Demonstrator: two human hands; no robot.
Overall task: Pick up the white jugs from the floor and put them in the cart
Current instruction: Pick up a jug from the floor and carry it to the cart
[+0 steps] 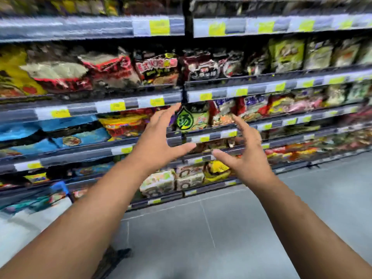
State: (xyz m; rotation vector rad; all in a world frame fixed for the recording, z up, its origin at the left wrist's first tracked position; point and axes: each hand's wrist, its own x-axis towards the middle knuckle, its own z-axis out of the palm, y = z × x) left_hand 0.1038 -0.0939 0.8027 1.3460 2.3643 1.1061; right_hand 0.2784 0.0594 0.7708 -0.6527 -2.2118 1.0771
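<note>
No white jugs in view; nothing held.
Left hand (159, 141) and right hand (247, 156) are raised side by side, fingers spread, palms facing, both empty; judged step: locating a jug before pickup; next move calls for lowering towards the grey floor (221, 228) below them; stocked shelves (141, 105) stand beyond the fingertips.

Nothing reads clearly, because blur smears every print. The yellow price tags (159, 27) along the shelf (90, 29) edges are illegible. A green packet (192, 120) on a middle shelf bears a leaf emblem with one large character, too blurred to name.
</note>
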